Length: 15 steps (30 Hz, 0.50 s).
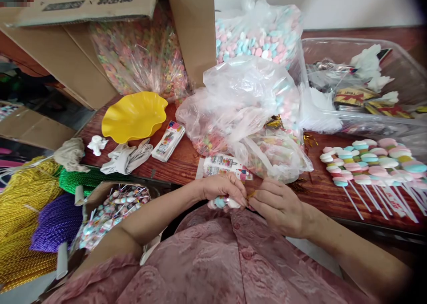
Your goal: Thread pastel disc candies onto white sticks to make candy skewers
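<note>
Close to my chest, my left hand [224, 189] is closed round a short skewer of pastel candies [220, 202], partly hidden by the fingers. My right hand [278, 207] meets it at one end, its fingers pinching a small gold twist tie [251, 194]. Just beyond my hands, printed clear bags [222, 167] lie on the table edge. A plastic bag of gummy rings [267, 155] sits behind my right hand, with gold ties [275, 122] on top of it. Finished-looking candy skewers on white sticks [376, 168] lie in a pile at the right.
At the left stand a yellow wavy bowl [133, 117], a cardboard box [193, 32] with bagged gummies, and a small box of wrapped skewers [113, 210]. Gold rope [26, 219] and purple rope [58, 224] hang at the far left. A clear bin [363, 43] stands back right.
</note>
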Tool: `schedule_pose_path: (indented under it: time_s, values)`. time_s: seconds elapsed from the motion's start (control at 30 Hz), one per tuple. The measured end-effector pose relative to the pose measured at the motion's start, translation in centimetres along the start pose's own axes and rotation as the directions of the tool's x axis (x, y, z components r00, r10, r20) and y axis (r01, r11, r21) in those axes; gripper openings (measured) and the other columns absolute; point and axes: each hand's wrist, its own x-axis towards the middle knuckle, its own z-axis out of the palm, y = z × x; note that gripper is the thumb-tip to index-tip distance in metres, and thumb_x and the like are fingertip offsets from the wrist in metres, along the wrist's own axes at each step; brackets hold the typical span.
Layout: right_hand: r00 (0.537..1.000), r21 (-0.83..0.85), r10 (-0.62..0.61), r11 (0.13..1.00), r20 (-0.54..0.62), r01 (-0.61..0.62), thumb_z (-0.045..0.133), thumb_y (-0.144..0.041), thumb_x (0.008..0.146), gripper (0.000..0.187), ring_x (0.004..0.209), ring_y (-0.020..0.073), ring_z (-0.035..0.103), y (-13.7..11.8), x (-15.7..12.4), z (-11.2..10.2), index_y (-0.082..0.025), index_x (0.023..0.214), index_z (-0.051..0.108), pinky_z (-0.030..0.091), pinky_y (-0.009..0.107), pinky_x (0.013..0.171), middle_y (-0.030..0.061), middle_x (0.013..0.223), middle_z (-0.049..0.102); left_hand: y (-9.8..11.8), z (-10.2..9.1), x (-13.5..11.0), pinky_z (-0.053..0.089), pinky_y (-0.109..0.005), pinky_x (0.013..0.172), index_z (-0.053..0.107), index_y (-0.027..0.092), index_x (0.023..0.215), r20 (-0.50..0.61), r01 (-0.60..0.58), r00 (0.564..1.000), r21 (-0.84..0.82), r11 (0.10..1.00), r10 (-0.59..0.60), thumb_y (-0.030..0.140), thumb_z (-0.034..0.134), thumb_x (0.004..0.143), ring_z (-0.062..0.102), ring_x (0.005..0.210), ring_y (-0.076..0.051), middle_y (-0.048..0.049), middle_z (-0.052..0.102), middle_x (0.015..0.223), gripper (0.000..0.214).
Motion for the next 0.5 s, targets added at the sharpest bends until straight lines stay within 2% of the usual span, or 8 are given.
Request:
schedule_pose_path:
  time_s: [0.1, 0.2, 0.27, 0.33, 0.4, 0.47, 0.5]
  values:
    - [0.995, -0.078, -0.101, 0.992, -0.023, 0.099, 0.043, -0.012, 0.093, 0.024, 0.068, 0.0166, 0.052, -0.7, 0.3, -0.6, -0.017, 0.098, 0.065, 0.043, 0.034, 0.064, 0.0047, 0.072, 0.062, 0.7, -0.3, -0.1, 0.036, -0.017, 0.033, 0.071, 0.015, 0.055, 0.052, 0.056, 0.997, 0.120, 0.991, -0.063, 0.021, 0.078, 0.053, 0.048, 0.037, -0.009, -0.0008, 0.062, 0.048, 0.010]
    - [0.991, -0.107, -0.132, 0.986, -0.015, 0.129, 0.045, -0.012, 0.093, 0.026, 0.073, 0.0180, 0.057, -0.6, 0.9, -1.0, -0.014, 0.108, 0.065, 0.047, 0.035, 0.067, 0.0070, 0.078, 0.067, 0.5, -0.1, 0.5, 0.039, -0.019, 0.035, 0.074, 0.015, 0.057, 0.119, 0.083, 0.986, 0.229, 0.970, -0.113, 0.022, 0.078, 0.055, 0.049, 0.039, -0.010, -0.0008, 0.061, 0.048, 0.009]
    - [0.992, -0.102, -0.124, 0.987, -0.002, 0.123, 0.046, -0.013, 0.093, 0.029, 0.072, 0.0177, 0.058, -0.3, 1.4, -1.3, -0.016, 0.116, 0.064, 0.049, 0.035, 0.067, 0.0067, 0.081, 0.069, 0.0, 0.4, 1.1, 0.039, -0.020, 0.035, 0.074, 0.016, 0.056, 0.161, 0.080, 0.979, 0.249, 0.965, -0.122, 0.023, 0.081, 0.053, 0.049, 0.039, -0.010, -0.0010, 0.061, 0.047, 0.011]
    - [0.993, -0.098, -0.115, 0.988, 0.018, 0.116, 0.047, -0.016, 0.094, 0.032, 0.069, 0.0167, 0.058, 0.2, 1.3, -1.8, -0.020, 0.121, 0.063, 0.049, 0.034, 0.064, 0.0048, 0.081, 0.070, -0.3, 0.8, 1.4, 0.039, -0.020, 0.037, 0.073, 0.016, 0.055, 0.160, 0.060, 0.983, 0.192, 0.980, -0.092, 0.023, 0.084, 0.051, 0.050, 0.042, -0.011, -0.0015, 0.062, 0.050, 0.013]
    - [0.999, -0.160, -0.048, 0.986, -0.019, 0.044, 0.050, -0.017, 0.092, 0.034, 0.068, 0.0158, 0.059, 0.8, 0.5, -2.4, -0.026, 0.122, 0.064, 0.047, 0.032, 0.060, 0.0026, 0.079, 0.069, 0.0, 0.9, 1.3, 0.038, -0.018, 0.038, 0.074, 0.016, 0.057, 0.127, 0.033, 0.991, 0.113, 0.993, -0.048, 0.022, 0.084, 0.051, 0.052, 0.045, -0.010, -0.0014, 0.064, 0.053, 0.013]
    - [0.987, -0.243, 0.096, 0.962, -0.127, -0.124, 0.057, -0.015, 0.088, 0.037, 0.073, 0.0159, 0.063, 1.2, -0.9, -3.0, -0.033, 0.120, 0.065, 0.049, 0.030, 0.063, 0.0016, 0.084, 0.070, 0.4, 0.6, 0.8, 0.034, -0.016, 0.037, 0.075, 0.014, 0.059, 0.094, 0.007, 0.995, 0.074, 0.997, -0.014, 0.020, 0.082, 0.054, 0.049, 0.042, -0.008, -0.0005, 0.062, 0.051, 0.010]
    - [0.965, -0.249, 0.180, 0.942, -0.192, -0.225, 0.060, -0.014, 0.086, 0.038, 0.076, 0.0164, 0.064, 1.2, -1.7, -3.1, -0.036, 0.116, 0.067, 0.051, 0.031, 0.065, 0.0013, 0.088, 0.071, 0.7, 0.3, 0.6, 0.032, -0.016, 0.036, 0.075, 0.014, 0.060, 0.088, -0.003, 0.996, 0.061, 0.998, -0.002, 0.019, 0.081, 0.055, 0.047, 0.041, -0.007, -0.0002, 0.061, 0.050, 0.010]
